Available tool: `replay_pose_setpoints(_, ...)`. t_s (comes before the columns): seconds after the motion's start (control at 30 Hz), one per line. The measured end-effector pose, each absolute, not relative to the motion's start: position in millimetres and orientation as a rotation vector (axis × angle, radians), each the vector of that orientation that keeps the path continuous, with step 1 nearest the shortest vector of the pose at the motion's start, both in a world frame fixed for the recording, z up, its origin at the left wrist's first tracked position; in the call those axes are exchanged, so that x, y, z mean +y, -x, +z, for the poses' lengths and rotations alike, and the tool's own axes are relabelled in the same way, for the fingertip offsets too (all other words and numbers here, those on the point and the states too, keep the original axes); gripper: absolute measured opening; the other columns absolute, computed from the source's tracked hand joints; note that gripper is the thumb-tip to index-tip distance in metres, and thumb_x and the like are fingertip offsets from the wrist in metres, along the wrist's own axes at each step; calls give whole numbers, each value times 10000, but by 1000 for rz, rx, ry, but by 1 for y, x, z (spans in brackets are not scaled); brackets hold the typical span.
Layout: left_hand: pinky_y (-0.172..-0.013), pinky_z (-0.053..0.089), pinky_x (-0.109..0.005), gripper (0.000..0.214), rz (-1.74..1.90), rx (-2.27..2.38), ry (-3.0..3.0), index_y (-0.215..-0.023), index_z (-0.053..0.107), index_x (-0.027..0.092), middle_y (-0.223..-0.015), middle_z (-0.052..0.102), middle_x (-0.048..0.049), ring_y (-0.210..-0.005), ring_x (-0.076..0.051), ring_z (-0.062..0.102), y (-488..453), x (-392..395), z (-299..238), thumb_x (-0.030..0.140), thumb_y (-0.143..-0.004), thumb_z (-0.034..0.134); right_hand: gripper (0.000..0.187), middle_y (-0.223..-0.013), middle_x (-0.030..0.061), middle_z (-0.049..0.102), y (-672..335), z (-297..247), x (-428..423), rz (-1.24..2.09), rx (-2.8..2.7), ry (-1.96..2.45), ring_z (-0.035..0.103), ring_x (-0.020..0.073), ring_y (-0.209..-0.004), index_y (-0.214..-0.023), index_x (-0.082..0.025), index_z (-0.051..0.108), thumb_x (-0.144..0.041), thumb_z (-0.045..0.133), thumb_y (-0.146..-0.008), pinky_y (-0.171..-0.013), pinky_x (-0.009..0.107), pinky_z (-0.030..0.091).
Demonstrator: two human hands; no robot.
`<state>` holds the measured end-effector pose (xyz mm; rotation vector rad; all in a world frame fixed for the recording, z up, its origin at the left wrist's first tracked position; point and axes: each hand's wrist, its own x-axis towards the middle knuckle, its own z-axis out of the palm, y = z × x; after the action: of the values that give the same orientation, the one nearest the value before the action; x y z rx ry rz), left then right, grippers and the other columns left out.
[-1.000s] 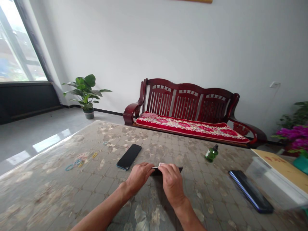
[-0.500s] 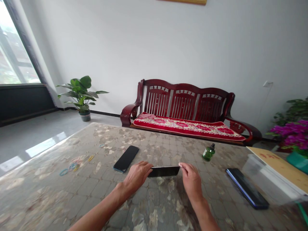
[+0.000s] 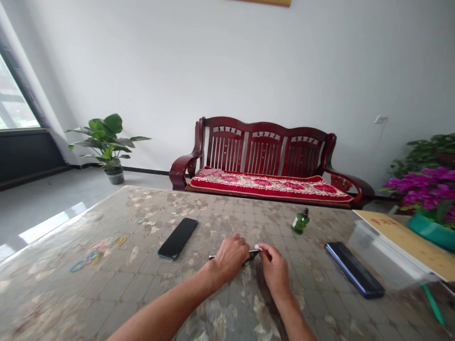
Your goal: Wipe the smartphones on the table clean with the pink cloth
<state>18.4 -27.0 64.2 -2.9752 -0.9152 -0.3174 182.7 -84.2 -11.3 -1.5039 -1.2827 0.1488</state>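
Note:
Edge-on between my hands is a dark, thin phone, mostly hidden behind my left hand. My left hand is closed over its middle, with the fingers curled on the far side. At the phone's right end, my right hand pinches the corner between thumb and fingers. Something small and white shows at those fingertips, too small to name. A second phone lies flat, screen up, left of my hands. Right of them a thick blue-edged phone lies on the table.
A small green bottle stands beyond my right hand. Several rubber bands lie on the left of the patterned table cover. At right are a clear box, a tan booklet, a green pen-like stick and a flower pot.
My left hand has slid right along the phone, from its left end to its middle, closer to my right hand. The phone has tipped, so its dark face barely shows. The view has shifted slightly.

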Motion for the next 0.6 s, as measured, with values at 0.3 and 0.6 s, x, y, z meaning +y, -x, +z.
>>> replay_pose_setpoints(0.3,-717,450,-302,162,-708,-1044,2938,-867,661,187,-838,670,-57,-818,-219,599,0,-36,77,247,-956,540,227,-921,79,736,-168,29,-87,-59,-1296,1341,679,191,-839,-962,-205,717,-335,534,-932,-763,312,550)
replay_pose_setpoints(0.6,-673,453,-243,224,-1303,-1029,2723,-929,694,218,-786,662,-23,-735,-156,618,20,-39,65,282,-986,487,240,-984,60,721,-159,71,-92,-363,-1615,1183,655,174,-906,-1049,-239,690,-140,497,-947,-838,336,530)
